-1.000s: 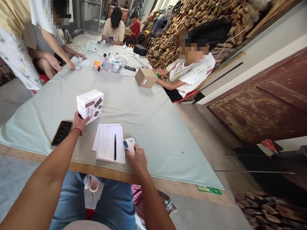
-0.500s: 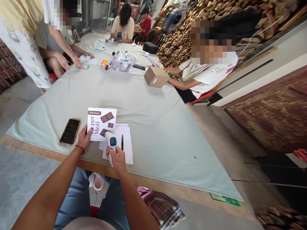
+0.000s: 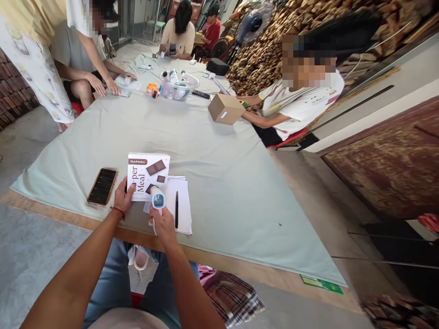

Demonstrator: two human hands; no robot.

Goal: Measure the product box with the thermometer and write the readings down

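My left hand (image 3: 124,197) grips the lower left edge of a white box (image 3: 147,171) printed "NutriMotion" and "Meal", with brown chocolate-like pieces on its face. In my right hand (image 3: 164,225) is a white infrared thermometer (image 3: 158,202), its blue-rimmed screen turned up toward me and its front end close to the box's lower right part. I cannot tell whether the two touch. White paper sheets (image 3: 183,201) lie partly under the box and my right hand, with a black pen (image 3: 176,210) on top. A phone (image 3: 102,186) rests left of my left hand.
The cloth-covered table (image 3: 233,192) stretches away from me. Farther back stand a cardboard box (image 3: 225,109), a clear plastic basin (image 3: 176,91) with bottles, an orange tape dispenser (image 3: 153,90) and a dark remote (image 3: 200,94). Several people are around the table.
The thermometer in my right hand has tipped slightly and its screen looks brighter. My left hand stays on the box. The whole view has shifted a little.
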